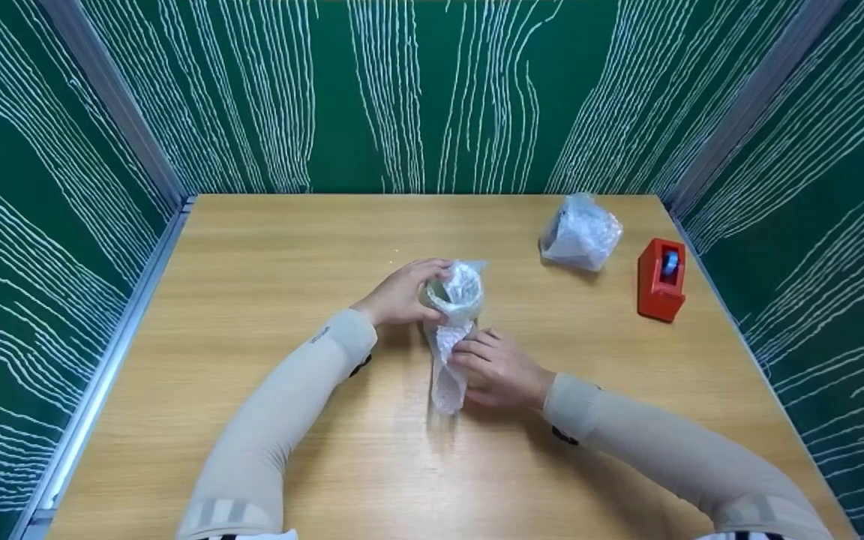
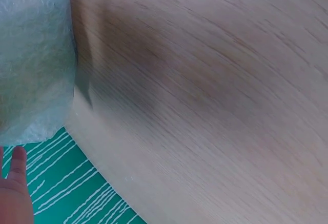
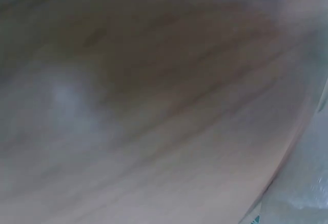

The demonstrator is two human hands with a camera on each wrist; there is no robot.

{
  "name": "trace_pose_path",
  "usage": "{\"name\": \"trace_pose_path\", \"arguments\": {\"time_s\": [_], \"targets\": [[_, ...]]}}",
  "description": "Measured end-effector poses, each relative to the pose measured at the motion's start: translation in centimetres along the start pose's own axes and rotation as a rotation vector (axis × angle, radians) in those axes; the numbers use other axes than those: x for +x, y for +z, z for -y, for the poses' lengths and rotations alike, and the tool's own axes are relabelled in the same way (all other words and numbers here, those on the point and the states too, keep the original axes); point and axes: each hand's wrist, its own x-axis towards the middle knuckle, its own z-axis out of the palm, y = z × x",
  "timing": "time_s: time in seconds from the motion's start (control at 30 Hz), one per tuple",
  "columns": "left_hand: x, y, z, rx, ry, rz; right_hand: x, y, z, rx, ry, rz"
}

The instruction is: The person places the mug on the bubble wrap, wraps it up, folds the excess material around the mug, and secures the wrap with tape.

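In the head view a cup-like round-mouthed thing wrapped in bubble wrap (image 1: 456, 298) stands near the table's middle, its rim facing up. My left hand (image 1: 408, 291) grips it from the left near the rim, the thumb on the near side. A strip of bubble wrap (image 1: 448, 382) reaches from it toward me. My right hand (image 1: 502, 369) holds that strip from the right with bent fingers. The left wrist view shows the greenish wrapped side (image 2: 35, 65) and part of a finger. In the right wrist view, clear wrap (image 3: 302, 183) shows at the right edge.
Another bubble-wrapped bundle (image 1: 582, 231) lies at the back right of the wooden table (image 1: 289, 240). A red tape dispenser (image 1: 661, 279) with a blue-cored roll stands by the right edge. Green walls with white wavy lines (image 1: 372, 90) enclose the back and sides.
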Motion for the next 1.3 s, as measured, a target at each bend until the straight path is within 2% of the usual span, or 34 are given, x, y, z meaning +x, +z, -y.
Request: {"name": "trace_pose_path", "arguments": {"time_s": [0.37, 0.53, 0.63, 0.87, 1.07, 1.3], "targets": [[0.1, 0.0, 0.1, -0.004, 0.008, 0.003, 0.8, -0.5, 0.2, 0.154, 0.096, -0.159], [0.2, -0.1, 0.2, 0.006, 0.026, 0.006, 1.1, -0.9, -0.3, 0.166, 0.145, -0.239], [0.3, -0.2, 0.2, -0.007, 0.006, 0.014, 1.3, -1.1, -0.6, 0.158, 0.183, -0.287], [0.1, -0.4, -0.2, -0.059, -0.049, 0.04, 1.9, -1.7, -1.1, 0.186, 0.397, -0.342], [0.1, -0.5, -0.3, -0.074, -0.071, 0.056, 2.4, -2.1, -1.6, 0.313, 0.614, -0.335], [0.1, -1.1, -0.4, -0.069, -0.067, 0.091, 3.1, -1.9, -2.8, 0.427, 0.747, -0.362]]}}
